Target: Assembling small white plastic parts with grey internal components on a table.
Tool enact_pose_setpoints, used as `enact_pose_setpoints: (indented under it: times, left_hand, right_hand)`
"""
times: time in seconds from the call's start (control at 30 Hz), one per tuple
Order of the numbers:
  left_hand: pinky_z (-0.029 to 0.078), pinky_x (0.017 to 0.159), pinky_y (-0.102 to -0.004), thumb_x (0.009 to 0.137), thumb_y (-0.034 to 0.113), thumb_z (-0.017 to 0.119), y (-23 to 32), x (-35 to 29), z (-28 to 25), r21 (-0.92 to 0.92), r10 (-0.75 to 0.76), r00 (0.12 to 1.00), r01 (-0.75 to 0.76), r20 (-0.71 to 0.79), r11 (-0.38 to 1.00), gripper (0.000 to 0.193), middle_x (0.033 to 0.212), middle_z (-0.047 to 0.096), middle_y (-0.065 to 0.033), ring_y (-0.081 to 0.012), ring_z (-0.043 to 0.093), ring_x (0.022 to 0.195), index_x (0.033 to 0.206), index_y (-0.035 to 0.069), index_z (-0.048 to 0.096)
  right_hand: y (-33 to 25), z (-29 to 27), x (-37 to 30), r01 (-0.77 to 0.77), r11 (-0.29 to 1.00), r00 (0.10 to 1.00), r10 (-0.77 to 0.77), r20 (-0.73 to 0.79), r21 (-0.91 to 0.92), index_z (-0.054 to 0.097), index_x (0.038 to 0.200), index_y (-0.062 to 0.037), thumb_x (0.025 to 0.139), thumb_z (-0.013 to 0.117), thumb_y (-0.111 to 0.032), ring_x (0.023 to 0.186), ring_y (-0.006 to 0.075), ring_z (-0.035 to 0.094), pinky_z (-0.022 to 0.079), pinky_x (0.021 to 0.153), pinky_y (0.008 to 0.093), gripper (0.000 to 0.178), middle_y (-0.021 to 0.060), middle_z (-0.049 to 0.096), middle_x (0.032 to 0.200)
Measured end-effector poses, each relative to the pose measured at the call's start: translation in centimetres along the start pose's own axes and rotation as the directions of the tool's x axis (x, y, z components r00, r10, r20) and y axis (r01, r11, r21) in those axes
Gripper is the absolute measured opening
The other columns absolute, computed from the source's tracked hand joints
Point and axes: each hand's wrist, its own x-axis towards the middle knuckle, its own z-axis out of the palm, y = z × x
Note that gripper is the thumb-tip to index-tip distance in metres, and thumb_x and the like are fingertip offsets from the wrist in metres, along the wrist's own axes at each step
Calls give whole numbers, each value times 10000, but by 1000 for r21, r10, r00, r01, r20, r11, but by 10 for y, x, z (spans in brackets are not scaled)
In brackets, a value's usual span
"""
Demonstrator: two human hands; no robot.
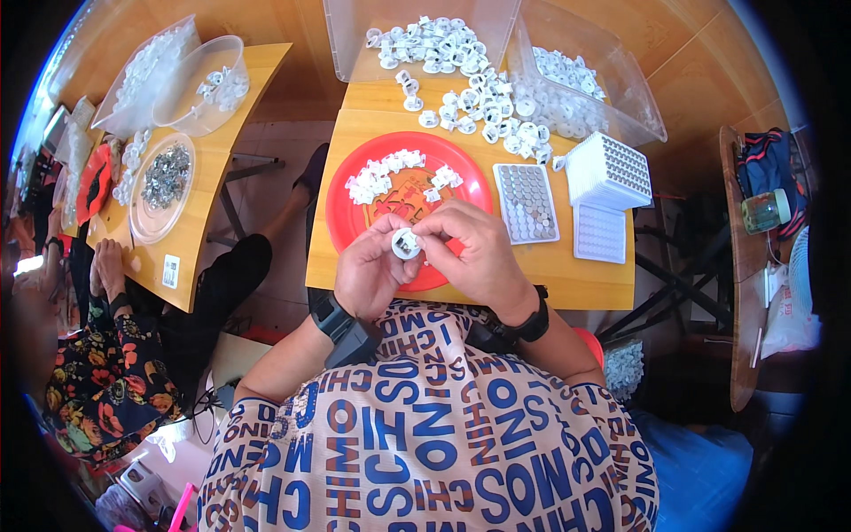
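Over the near half of a red plate (483, 191), my left hand (368, 270) is closed around the edge of a small round white plastic part (406, 245). Dark and metallic bits show in the part's open middle. From the other side my right hand (479, 257) has thumb and forefinger pinched together against the part's right edge. Whether those fingertips grip a smaller piece is hidden. Beyond my hands, small white plastic pieces (370, 183) lie heaped on the plate, with a smaller group (443, 180) to their right.
Many round white parts (483, 97) spread from a tipped clear bin (350, 44) across the table's far side. Right of the plate lie a tray of small round discs (527, 204) and stacked white trays (612, 173). Leftward, another person's hands (108, 270) rest at a second table (213, 186).
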Motion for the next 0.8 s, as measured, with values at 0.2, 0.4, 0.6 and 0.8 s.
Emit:
enact_pose_setpoints:
  times: [0.2,0.4,0.6,0.8]
  left_hand:
    - [446,585,-257,947,162,463,1,0,3,18,-29,999,30,-26,999,136,843,604,-89,-172,566,642,983,41,514]
    - [441,593,-256,969,197,445,1,0,3,10,-53,997,54,-48,999,158,845,592,-81,-172,562,653,997,55,508]
    - [438,601,-255,988,239,422,2,0,2,21,-75,997,76,-10,997,190,859,591,-78,-169,563,670,1009,65,496]
    - [437,595,-262,986,236,430,2,0,7,-35,-36,991,32,-126,999,184,860,592,-77,-172,571,693,1006,66,495]
  right_hand:
    - [0,-1,-1,-76,992,997,76,2,99,620,836,-16,782,640,29,661,232,610,486,571,307,73,103,594,748]
    - [3,0,-1,-44,998,999,42,26,49,621,837,-16,784,634,29,659,231,610,487,572,312,70,104,596,746]
    - [2,0,-2,-93,993,995,90,43,74,636,861,-21,791,627,29,684,232,614,489,583,317,86,102,596,753]
    - [1,0,-2,-96,993,995,95,29,63,636,913,-17,822,602,29,733,228,614,490,635,307,107,108,602,821]
